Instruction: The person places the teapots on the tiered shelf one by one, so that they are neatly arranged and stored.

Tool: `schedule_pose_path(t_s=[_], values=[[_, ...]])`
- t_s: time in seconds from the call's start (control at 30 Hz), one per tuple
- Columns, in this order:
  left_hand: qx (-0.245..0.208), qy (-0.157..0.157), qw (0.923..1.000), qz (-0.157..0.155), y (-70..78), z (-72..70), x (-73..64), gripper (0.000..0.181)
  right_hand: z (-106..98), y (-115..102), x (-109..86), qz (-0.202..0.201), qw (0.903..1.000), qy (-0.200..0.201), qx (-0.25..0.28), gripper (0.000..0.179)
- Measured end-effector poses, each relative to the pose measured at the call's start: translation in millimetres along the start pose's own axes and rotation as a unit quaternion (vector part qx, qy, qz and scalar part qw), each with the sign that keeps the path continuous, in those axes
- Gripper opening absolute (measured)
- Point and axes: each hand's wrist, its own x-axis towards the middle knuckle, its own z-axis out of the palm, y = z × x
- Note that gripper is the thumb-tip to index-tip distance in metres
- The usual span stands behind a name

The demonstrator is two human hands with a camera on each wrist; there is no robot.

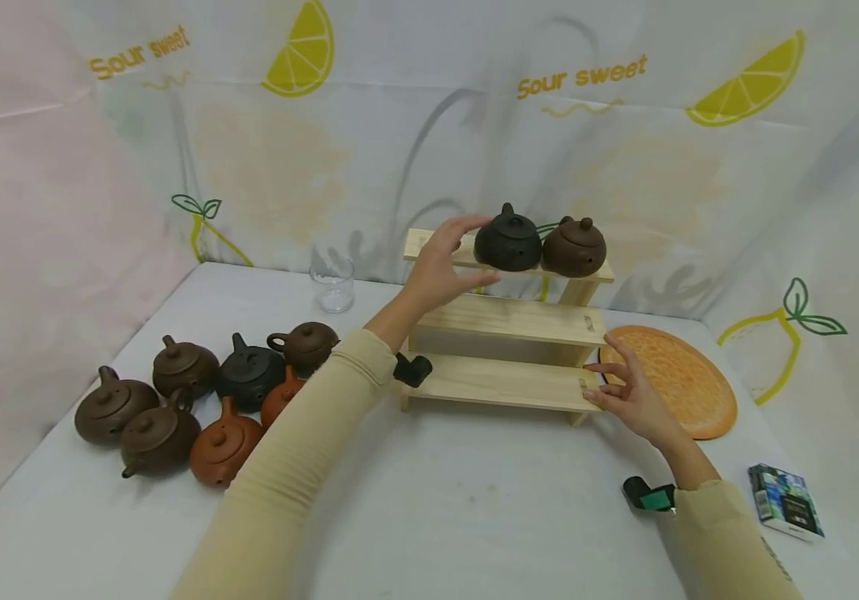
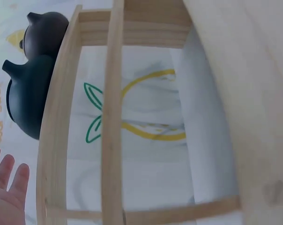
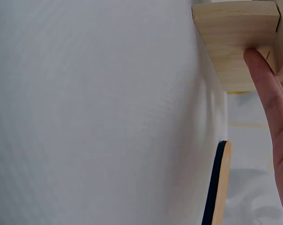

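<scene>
A black teapot (image 1: 507, 240) and a brown teapot (image 1: 575, 247) sit side by side on the top tier of a three-tier wooden shelf (image 1: 504, 379). Beside the black teapot, my left hand (image 1: 440, 265) has its fingers and thumb spread apart. The left wrist view shows a gap between its fingers (image 2: 5, 171) and the black teapot (image 2: 31, 96). At the shelf's right end, my right hand (image 1: 630, 392) holds the edge of the lowest tier. In the right wrist view, a finger (image 3: 265, 84) presses against the wood (image 3: 235, 28) there.
Several brown, black and orange-red teapots (image 1: 157, 433) stand grouped at the left, partly behind my left sleeve. A clear glass (image 1: 333, 287) stands at the back. Right of the shelf lies a round pizza-like board (image 1: 672, 379), with a small box (image 1: 785, 502) nearer me.
</scene>
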Motion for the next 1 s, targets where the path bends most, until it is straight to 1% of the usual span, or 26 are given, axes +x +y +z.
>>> schedule_pose_path(t_s=[0.1,0.23,0.37,0.47,0.53,0.6,0.67,0.73,0.83,0.93,1.0], values=[[-0.008,0.026,0.9992,0.029,-4.6,-7.3,-16.9,0.071,-1,0,-1.6,0.0,1.0,-0.002,0.005,0.089],[-0.016,0.05,0.9978,0.04,-8.7,-20.9,-36.4,0.068,-2,0,-2.9,-0.003,1.0,-0.003,0.007,0.088],[-0.027,0.079,0.9962,0.024,-6.4,-36.6,-51.7,0.065,-3,1,-3.6,-0.012,0.9998,-0.004,0.014,0.087],[-0.028,0.102,0.9944,0.01,5.6,-50.4,-63.1,0.063,-4,3,-4.1,-0.02,0.9995,-0.007,0.022,0.087],[-0.031,0.109,0.9936,0.008,12.4,-59.5,-70.0,0.061,-5,4,-4.2,-0.023,0.9994,-0.009,0.025,0.087],[-0.028,0.105,0.9941,0.001,14.6,-67.6,-75.4,0.06,-5,4,-4.2,-0.023,0.9993,-0.01,0.027,0.087],[-0.018,0.097,0.9949,-0.017,5.5,-74.6,-79.9,0.061,-5,4,-3.9,-0.024,0.9993,-0.01,0.028,0.087],[-0.004,0.087,0.9953,-0.043,-6.8,-81.8,-84.1,0.06,-4,4,-3.5,-0.024,0.9992,-0.011,0.028,0.087],[0.015,0.072,0.9927,-0.095,-25.2,-92.2,-90.3,0.059,-3,4,-2.6,-0.024,0.9993,-0.012,0.025,0.087],[0.021,0.049,0.9885,-0.142,-33.6,-102.3,-95.5,0.057,-2,3,-1.1,-0.023,0.9994,-0.012,0.022,0.087],[0.027,0.023,0.9838,-0.176,-37.3,-109.5,-98.0,0.056,-2,3,0.0,-0.022,0.9994,-0.012,0.023,0.087]])
